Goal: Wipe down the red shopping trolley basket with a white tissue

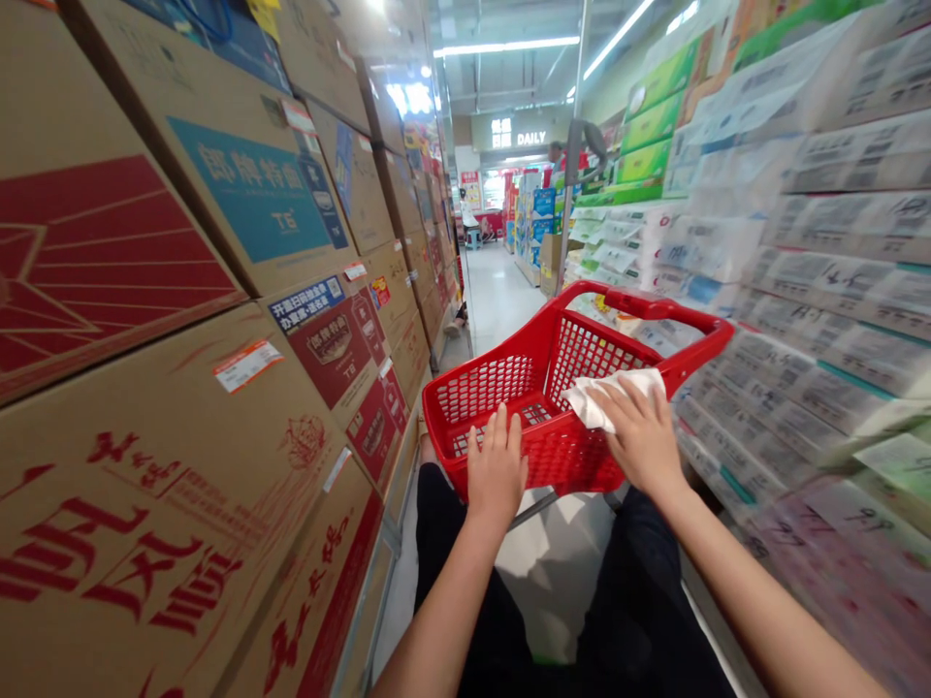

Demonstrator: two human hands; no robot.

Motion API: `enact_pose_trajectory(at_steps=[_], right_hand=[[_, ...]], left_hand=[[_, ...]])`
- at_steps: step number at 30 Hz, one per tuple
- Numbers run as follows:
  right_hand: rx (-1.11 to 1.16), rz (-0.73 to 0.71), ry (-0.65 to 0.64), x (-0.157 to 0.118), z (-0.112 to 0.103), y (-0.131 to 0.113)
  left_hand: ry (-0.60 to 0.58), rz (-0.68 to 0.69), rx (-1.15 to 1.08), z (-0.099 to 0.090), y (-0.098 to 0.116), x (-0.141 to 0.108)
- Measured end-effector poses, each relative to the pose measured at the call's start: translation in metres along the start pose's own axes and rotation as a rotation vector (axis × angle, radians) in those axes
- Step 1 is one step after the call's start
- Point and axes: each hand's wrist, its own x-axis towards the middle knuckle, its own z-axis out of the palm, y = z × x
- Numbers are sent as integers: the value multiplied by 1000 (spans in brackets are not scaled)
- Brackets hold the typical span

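Note:
A red plastic shopping cart (509,378) with perforated basket walls stands right before me, its handle (655,308) off to the far right. My right hand (644,436) presses a white cloth (591,399) onto the near rim of the basket, toward the right. Along the same rim, further left, my left hand (498,465) rests with its fingers stretched out and nothing in them. Some of the basket's floor shows through between the walls, and I see no goods on that part. My dark-trousered legs are on either side below the cart.
Stacked cardboard cartons (305,330) rise close on the left. Wrapped paper packs (821,291), blurred, are piled high on the right. The pale aisle floor (501,291) runs ahead between them, past a grey post (574,145). People are visible in the distance.

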Motion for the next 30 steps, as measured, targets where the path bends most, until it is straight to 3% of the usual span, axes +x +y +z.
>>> enact_pose_trajectory(at_steps=[5,7,10,14,17,22,25,30], right_hand=[[74,-115,-109,-7,12,-51],[81,-169,-143,-8,11,-56],[49,-170,-139,-6,5,-35],[4,-45,-66,-1,1,-8],[21,-23,-71,-1,6,-20],[80,-132,-131,-4,11,-46],[56,-149,-119,-2,8,-29],[-6,-48,-60,3,7,-1]], left_hand=[[-4,-8,-2,1,3,1],[-3,9,-1,1,0,0],[-4,34,-5,1,-4,0],[1,42,-25,3,2,2],[2,29,-34,3,13,3],[-12,57,-46,-1,17,-1],[-5,113,-77,-2,12,-2],[7,121,-96,0,14,3]])
